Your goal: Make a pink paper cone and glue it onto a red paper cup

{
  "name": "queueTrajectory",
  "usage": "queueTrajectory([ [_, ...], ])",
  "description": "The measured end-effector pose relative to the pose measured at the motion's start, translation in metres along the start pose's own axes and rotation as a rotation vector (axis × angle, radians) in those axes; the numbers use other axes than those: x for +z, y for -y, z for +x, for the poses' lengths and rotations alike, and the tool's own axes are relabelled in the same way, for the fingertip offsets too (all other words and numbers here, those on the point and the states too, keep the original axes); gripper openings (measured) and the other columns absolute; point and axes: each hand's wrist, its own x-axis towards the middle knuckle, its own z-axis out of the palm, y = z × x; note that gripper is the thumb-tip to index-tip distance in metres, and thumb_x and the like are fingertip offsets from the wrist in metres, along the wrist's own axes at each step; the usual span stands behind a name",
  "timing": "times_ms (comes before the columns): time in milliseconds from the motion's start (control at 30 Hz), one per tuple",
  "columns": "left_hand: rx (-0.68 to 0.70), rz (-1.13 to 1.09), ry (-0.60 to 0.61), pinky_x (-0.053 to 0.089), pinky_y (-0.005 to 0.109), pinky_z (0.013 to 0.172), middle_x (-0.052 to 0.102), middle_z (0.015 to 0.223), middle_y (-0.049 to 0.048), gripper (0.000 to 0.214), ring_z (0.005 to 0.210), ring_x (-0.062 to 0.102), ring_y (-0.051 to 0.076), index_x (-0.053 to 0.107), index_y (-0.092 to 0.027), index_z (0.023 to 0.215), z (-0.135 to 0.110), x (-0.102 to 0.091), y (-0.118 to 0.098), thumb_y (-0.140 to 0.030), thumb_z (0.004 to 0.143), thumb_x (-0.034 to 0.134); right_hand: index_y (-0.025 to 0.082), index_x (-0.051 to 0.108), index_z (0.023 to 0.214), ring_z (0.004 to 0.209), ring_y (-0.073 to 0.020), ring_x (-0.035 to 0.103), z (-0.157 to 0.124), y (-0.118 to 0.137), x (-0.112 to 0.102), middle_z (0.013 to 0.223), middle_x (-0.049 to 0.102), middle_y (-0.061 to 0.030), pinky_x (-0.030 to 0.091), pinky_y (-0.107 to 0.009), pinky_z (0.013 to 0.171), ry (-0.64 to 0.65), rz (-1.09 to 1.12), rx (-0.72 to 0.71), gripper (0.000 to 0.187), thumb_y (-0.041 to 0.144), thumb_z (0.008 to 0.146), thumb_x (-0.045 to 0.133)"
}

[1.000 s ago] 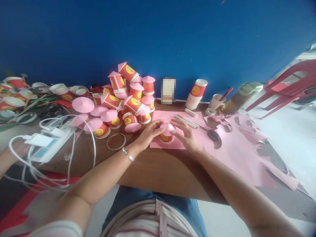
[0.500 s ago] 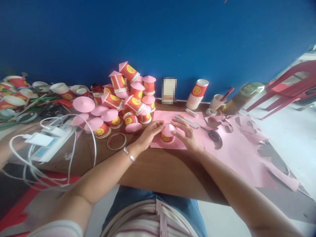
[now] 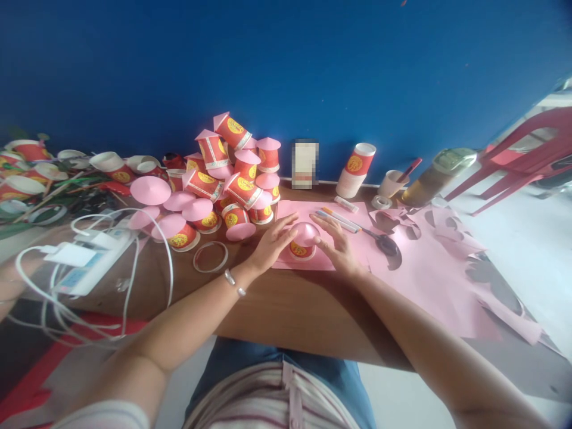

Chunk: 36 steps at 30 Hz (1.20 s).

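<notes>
A red paper cup (image 3: 302,250) with a yellow emblem stands upside down or upright, I cannot tell which, with a pink paper cone (image 3: 305,233) on top like a roof. Both sit on a pink paper sheet (image 3: 286,262). On the cone's left side is my left hand (image 3: 273,241), fingers stretched out and thumb close to the cone's edge. My right hand (image 3: 338,244) flanks the other side with fingers spread, its thumb at the cone's rim. Whether either thumb presses on the paper is hard to see.
Left stands a pile of cone-topped cups (image 3: 243,187). Nearer are a tape ring (image 3: 210,257) and a power strip (image 3: 96,262) with white cables; another person's arm (image 3: 22,274) is beside it. Right lie pens (image 3: 337,219), scissors (image 3: 386,244), paper scraps (image 3: 451,238) and stacked cups (image 3: 356,170).
My hands have loosened slightly around the cone; the left fingers are more spread and more of the cone shows. The cup has stayed in about the same place.
</notes>
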Motion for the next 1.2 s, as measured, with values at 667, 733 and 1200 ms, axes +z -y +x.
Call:
queueTrajectory([
  [667,0.052,-0.02,-0.063,0.033,0.044,0.125,0.054,0.157,0.01,0.055,0.15,0.046,0.026,0.052,-0.025,0.15,-0.002,-0.002,0.002,-0.053,0.103,0.051,0.031,0.066,0.135,0.147,-0.0302,0.048,0.003,0.005,-0.005,0.149,0.062,-0.007,0.041,-0.055,0.121,-0.082,0.14,0.2,0.052,0.066,0.097,0.057],
  [733,0.023,-0.088,-0.076,0.036,0.044,0.123,0.056,0.155,0.0103,0.054,0.148,0.048,0.026,0.054,-0.025,0.149,0.0,-0.002,0.009,-0.054,0.104,0.049,0.03,0.066,0.134,0.145,-0.0299,0.05,0.003,0.005,-0.007,0.147,0.063,-0.0075,0.04,-0.055,0.122,-0.105,0.124,0.217,0.053,0.066,0.097,0.056],
  [1200,0.01,-0.089,-0.039,0.035,0.049,0.122,0.054,0.155,0.0156,0.067,0.148,0.047,0.031,0.048,-0.022,0.148,-0.001,0.002,0.0,-0.052,0.092,0.07,0.031,0.065,0.136,0.147,-0.0306,0.049,0.002,-0.006,-0.001,0.151,0.06,-0.0085,0.043,-0.056,0.119,-0.076,0.131,0.198,0.052,0.064,0.097,0.058],
])
